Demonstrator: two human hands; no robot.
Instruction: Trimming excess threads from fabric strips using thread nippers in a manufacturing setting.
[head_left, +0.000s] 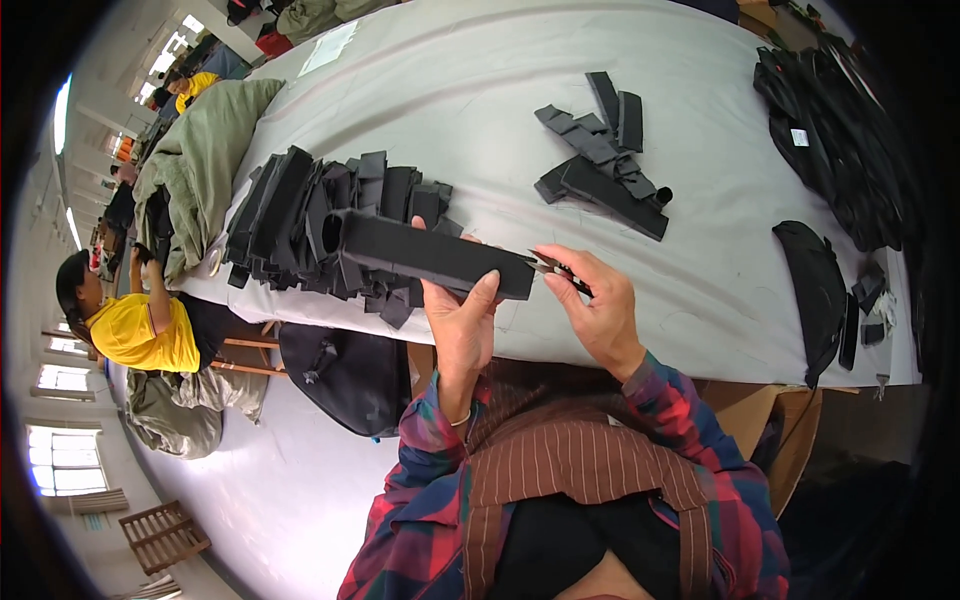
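My left hand [462,318] grips a long black fabric strip [430,252], thumb on top and fingers beneath. The strip lies level above the table's near edge, its far-left end curled into a loop. In my right hand [603,309] is a small pair of thread snips [553,266], its metal blades close to the strip's right end. Whether the blades touch the fabric I cannot tell. Left of my hands a big heap of similar black strips [290,215] is bunched on the table. A smaller group of black strips [610,185] lies farther off, right of centre.
White cloth covers the table [690,260]. Black bags [835,145] are piled at the far right, with a curved black piece [806,290] nearer. Grey-green fabric [205,160] drapes over the left end. A person in a yellow shirt [145,333] sits at left. An open cardboard box [790,440] stands below the edge.
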